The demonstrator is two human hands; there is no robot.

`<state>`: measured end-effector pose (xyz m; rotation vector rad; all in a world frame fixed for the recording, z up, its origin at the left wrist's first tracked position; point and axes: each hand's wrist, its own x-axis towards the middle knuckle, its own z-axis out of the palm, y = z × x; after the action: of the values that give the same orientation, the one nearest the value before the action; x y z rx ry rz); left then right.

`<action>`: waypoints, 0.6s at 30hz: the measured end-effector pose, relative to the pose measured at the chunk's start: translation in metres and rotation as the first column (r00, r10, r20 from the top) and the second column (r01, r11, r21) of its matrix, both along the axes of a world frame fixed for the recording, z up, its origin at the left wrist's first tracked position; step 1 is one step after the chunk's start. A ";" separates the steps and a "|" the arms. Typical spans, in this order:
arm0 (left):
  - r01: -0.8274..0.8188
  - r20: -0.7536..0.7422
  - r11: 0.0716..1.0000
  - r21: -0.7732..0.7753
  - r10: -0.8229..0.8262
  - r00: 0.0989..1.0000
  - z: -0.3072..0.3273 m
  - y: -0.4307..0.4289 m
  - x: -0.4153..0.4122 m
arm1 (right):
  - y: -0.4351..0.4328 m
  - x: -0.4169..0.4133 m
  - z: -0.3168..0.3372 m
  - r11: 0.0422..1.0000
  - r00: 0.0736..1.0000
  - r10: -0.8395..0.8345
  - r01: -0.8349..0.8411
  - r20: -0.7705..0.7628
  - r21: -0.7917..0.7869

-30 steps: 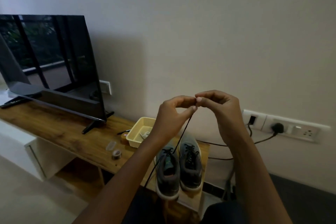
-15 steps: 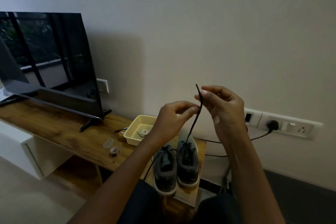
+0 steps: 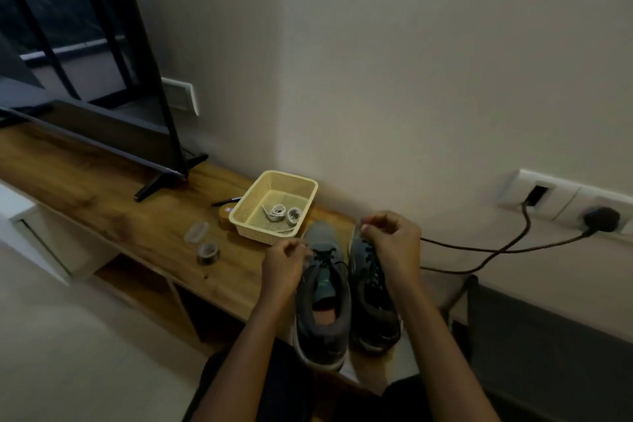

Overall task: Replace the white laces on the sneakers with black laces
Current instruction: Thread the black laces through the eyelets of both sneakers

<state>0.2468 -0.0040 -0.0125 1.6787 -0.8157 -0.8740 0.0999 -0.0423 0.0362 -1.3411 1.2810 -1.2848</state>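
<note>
Surface (image 3: 102, 188): sneakers (image 3: 322, 315) side by side at near edge, black laces (image 3: 325, 255) partly threaded, tying apparently left. Basket (image 3: 239, 212) just beyond toes: white laces (image 3: 281, 212) coiled inside, removal done. Left hand (image 3: 284, 264) pinching lace end; right hand (image 3: 390, 236) curled, hold unclear.

Both forearms are bare from elbow to wrist. The left hand (image 3: 282, 264) and right hand (image 3: 394, 243) are bare as well, with nails showing on the right fingers (image 3: 368, 228). Dark cloth (image 3: 274, 387) covers both thighs; the dim light hides its exact colour and cut.
</note>
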 end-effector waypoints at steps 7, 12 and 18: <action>0.248 0.319 0.898 0.363 -0.370 0.872 -0.016 -0.004 0.001 | -0.029 0.025 -0.054 0.977 0.885 0.213 -0.202 -0.414 0.071; 0.133 0.464 0.907 0.400 -0.326 0.824 -0.022 -0.008 -0.006 | -0.029 0.033 -0.065 0.949 0.773 0.294 -0.305 -0.562 0.077; 0.130 0.237 0.926 0.355 -0.224 0.945 -0.029 -0.012 0.010 | -0.027 0.035 -0.070 0.930 0.676 0.307 -0.361 -0.670 0.063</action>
<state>0.2564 -0.0159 -0.0418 2.0826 -1.0679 -0.9590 0.1345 -0.0692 -0.0339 -2.1049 1.3543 -0.5863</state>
